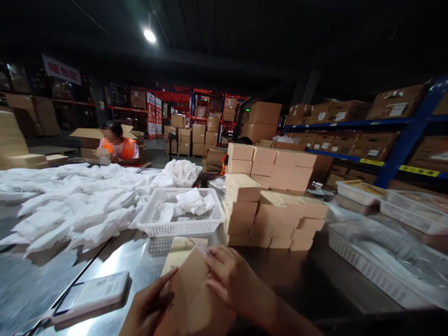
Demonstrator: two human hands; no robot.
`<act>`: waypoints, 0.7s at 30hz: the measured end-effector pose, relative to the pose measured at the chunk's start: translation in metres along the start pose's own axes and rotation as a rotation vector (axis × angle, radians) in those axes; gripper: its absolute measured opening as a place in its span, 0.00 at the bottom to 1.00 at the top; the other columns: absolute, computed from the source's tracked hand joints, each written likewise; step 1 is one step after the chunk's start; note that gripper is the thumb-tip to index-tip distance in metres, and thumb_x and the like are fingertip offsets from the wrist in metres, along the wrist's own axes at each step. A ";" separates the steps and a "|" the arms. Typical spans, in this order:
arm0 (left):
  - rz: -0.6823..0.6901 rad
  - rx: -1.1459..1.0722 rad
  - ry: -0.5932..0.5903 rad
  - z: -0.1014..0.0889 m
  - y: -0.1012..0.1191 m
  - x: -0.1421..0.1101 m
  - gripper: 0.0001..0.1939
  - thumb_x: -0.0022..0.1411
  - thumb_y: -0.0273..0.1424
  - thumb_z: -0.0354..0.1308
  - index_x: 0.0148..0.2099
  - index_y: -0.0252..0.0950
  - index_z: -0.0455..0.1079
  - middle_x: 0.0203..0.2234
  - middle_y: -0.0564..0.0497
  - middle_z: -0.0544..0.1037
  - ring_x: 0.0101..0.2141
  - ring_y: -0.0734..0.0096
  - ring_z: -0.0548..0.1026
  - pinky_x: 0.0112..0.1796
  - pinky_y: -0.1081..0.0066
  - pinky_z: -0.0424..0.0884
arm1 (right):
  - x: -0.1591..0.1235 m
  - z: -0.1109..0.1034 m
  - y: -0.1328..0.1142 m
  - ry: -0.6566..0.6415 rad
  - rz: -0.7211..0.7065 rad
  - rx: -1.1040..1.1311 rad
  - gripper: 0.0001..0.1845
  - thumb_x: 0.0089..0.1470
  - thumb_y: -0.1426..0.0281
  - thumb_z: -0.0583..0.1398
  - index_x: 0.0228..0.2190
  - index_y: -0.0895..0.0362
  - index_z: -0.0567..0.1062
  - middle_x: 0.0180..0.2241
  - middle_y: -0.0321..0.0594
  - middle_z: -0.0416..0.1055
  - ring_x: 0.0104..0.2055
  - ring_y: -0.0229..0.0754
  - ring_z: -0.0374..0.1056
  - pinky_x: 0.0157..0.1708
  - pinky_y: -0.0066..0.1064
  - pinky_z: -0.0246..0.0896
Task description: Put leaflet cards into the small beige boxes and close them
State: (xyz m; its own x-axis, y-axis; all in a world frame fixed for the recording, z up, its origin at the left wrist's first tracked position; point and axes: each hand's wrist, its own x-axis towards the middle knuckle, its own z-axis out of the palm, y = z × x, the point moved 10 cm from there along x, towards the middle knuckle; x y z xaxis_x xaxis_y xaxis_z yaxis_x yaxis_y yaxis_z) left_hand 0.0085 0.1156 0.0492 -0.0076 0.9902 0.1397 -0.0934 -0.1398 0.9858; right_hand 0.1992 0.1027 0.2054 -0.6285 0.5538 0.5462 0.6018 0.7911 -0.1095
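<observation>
Straight ahead of the two hands, the low route is blocked by small pale boxes (171,259), then by a white basket (182,228). Far right of it, a stepped box stack (273,224) is met, with only a sliver seen between basket and stack. Far left is covered by heaped white packages (87,205). Near left, bare metal tabletop (31,280) could be crossed, interrupted by a flat white device (94,294). Near right, passage is afforded over dark tabletop (287,270), bounded by another basket (371,273).
</observation>
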 end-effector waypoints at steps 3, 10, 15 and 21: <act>-0.120 -0.083 -0.078 0.002 -0.016 -0.006 0.26 0.45 0.48 0.72 0.47 0.46 0.81 0.40 0.49 0.85 0.39 0.51 0.82 0.40 0.61 0.79 | -0.041 0.040 0.019 -0.142 0.310 0.207 0.13 0.47 0.72 0.70 0.36 0.54 0.76 0.40 0.41 0.72 0.44 0.49 0.69 0.46 0.40 0.69; -0.065 0.150 -0.330 0.053 -0.008 -0.022 0.31 0.39 0.41 0.76 0.49 0.41 0.80 0.48 0.40 0.81 0.52 0.39 0.76 0.52 0.48 0.73 | -0.075 0.077 0.043 -0.341 0.591 0.656 0.10 0.39 0.82 0.68 0.21 0.56 0.74 0.45 0.38 0.67 0.51 0.46 0.66 0.51 0.36 0.64; -0.038 0.207 -0.400 0.075 -0.024 -0.031 0.52 0.29 0.38 0.80 0.60 0.38 0.70 0.51 0.39 0.78 0.53 0.39 0.74 0.55 0.49 0.69 | -0.092 0.069 0.049 -0.322 0.704 0.514 0.13 0.43 0.76 0.67 0.34 0.55 0.78 0.44 0.39 0.67 0.51 0.47 0.65 0.54 0.38 0.60; -0.002 0.364 -0.470 0.078 -0.017 -0.034 0.45 0.32 0.40 0.78 0.57 0.37 0.73 0.49 0.39 0.79 0.51 0.38 0.75 0.55 0.51 0.69 | -0.111 0.073 0.038 -0.400 0.639 0.586 0.11 0.42 0.81 0.67 0.27 0.55 0.80 0.54 0.41 0.65 0.61 0.52 0.60 0.59 0.40 0.60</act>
State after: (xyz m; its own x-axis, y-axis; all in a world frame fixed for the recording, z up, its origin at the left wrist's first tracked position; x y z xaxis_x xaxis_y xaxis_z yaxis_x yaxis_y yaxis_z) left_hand 0.0882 0.0840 0.0346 0.4415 0.8934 0.0826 0.2550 -0.2132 0.9431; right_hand 0.2556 0.0910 0.0798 -0.4539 0.8880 -0.0734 0.6150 0.2526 -0.7470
